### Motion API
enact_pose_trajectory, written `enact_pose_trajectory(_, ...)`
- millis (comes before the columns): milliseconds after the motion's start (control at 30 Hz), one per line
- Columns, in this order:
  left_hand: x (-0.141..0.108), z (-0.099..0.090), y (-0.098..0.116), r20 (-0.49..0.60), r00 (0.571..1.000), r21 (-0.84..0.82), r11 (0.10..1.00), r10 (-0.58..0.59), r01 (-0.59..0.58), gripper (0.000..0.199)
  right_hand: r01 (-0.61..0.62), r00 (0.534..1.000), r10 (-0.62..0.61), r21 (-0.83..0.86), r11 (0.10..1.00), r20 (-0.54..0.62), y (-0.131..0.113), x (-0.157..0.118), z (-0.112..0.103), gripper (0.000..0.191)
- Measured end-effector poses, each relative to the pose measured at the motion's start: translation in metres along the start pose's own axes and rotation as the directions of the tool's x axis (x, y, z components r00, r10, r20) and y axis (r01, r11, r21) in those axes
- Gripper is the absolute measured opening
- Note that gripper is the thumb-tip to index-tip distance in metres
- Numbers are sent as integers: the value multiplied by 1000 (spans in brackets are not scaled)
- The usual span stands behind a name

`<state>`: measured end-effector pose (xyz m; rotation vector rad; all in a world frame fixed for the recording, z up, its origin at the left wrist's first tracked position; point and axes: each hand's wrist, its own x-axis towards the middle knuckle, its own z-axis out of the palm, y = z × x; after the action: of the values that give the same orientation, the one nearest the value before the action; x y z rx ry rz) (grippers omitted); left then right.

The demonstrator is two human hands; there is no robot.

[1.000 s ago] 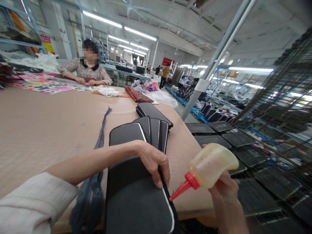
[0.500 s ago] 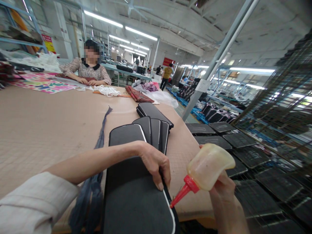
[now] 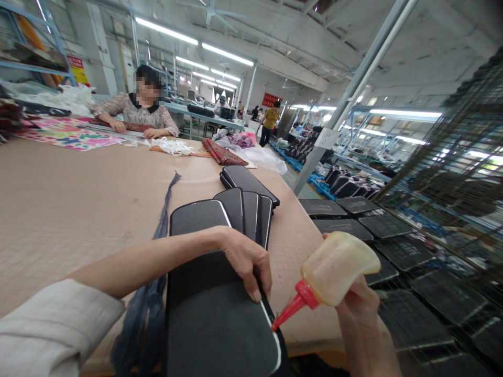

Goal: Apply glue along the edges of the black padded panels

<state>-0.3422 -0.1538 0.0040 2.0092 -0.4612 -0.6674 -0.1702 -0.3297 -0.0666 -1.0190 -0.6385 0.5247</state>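
Under my left hand lies a long black padded panel with rounded corners. That hand pinches the panel's right edge between thumb and fingers. My right hand is wrapped round a yellowish squeeze bottle of glue, tilted nozzle-down. Its red nozzle touches the panel's right edge, along which a white line runs round the near corner. Beyond my left hand, several similar black panels are fanned out in a stack. A dark blue fabric strip lies along the panel's left side.
The brown-covered table ends at the right in a slanting edge. Below it, black panels lie in rows beside a wire mesh rack. A metal post rises there. Across the table sits a co-worker, near patterned cloth.
The panel and my left hand have shifted slightly left. The nozzle tip has moved a little up and left along the panel's edge. The co-worker's hands have moved apart.
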Motion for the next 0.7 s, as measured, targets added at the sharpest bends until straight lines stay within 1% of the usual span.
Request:
enact_pose_trajectory(133,-2,0,-3,-14,1000,45,999,6,-5,26,-32,999,32,2,999,-31,-4,-5,3,68)
enact_pose_trajectory(233,-4,-1,-5,-33,999,59,998,-4,6,27,-43,998,43,-13,999,-48,-3,-9,-2,66)
enact_pose_trajectory(400,-9,-1,-5,-75,997,80,996,-36,42,29,-61,997,60,-35,998,-38,6,-13,-20,49)
enact_pose_trajectory(533,-14,-1,-4,-141,989,74,996,-34,45,24,-22,999,20,-53,998,-41,12,-16,-29,38)
enact_pose_trajectory(633,-18,-1,-5,-186,982,59,997,-43,55,23,19,997,-23,-59,998,-77,15,-24,-34,32)
enact_pose_trajectory(700,-21,0,-7,-210,976,58,996,-51,65,23,33,993,-39,-60,998,-109,18,-30,-43,27)
